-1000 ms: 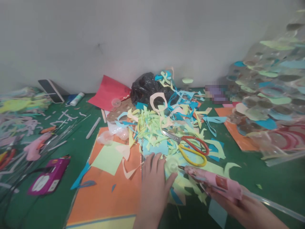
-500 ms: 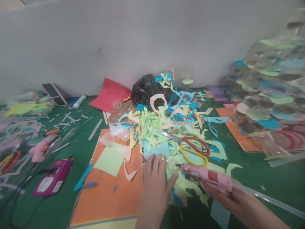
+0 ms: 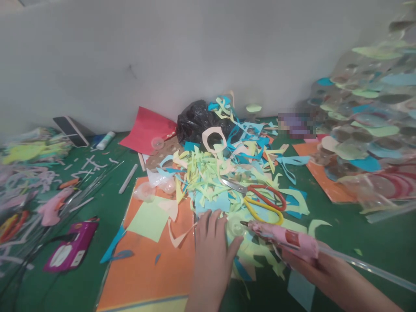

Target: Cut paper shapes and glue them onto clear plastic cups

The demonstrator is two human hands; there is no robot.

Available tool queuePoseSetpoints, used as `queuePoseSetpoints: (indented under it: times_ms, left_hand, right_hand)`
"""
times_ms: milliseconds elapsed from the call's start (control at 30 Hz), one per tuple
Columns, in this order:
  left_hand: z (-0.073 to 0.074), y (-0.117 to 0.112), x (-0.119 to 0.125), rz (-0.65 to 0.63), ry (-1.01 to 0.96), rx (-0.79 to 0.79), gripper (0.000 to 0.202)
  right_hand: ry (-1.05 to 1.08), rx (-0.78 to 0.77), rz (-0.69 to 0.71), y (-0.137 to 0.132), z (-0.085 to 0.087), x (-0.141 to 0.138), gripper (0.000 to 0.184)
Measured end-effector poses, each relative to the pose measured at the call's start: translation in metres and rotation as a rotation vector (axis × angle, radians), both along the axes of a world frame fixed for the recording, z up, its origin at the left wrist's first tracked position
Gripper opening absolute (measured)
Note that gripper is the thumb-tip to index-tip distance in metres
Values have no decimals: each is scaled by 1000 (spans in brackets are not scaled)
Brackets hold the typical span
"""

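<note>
Thin, curling paper scraps (image 3: 203, 173), pale green, yellow and blue, heap against a crinkled black plastic bag (image 3: 193, 123); scissors (image 3: 243, 189) with smooth red and yellow handles lie on them. A clear, round plastic piece (image 3: 234, 225) sits at the heap's near edge. The right hand (image 3: 313, 268) is wrapped around a pink glue gun (image 3: 297, 242), nozzle over that piece. The left hand (image 3: 211, 249) lies flat, unclenched, thumb at the piece's rim. The purple box (image 3: 73, 245) has white patches, any print too blurred to read
</note>
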State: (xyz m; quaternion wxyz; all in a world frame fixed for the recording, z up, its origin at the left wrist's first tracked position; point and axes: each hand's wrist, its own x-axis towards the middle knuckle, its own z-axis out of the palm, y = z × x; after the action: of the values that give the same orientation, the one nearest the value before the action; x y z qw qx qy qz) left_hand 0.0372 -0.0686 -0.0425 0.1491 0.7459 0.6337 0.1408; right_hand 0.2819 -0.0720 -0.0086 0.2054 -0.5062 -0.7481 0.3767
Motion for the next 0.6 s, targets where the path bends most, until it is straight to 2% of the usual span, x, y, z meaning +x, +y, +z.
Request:
queuePoseSetpoints:
  times_ms: [233,600]
  left_hand:
    - [0,1,1,6,-7,17,33]
    - [0,-2,0,6,-7,49,32]
  right_hand:
    - [-17,-56,47,0,-3,2,43]
    - [-40,-34,60,-1,-4,1,46]
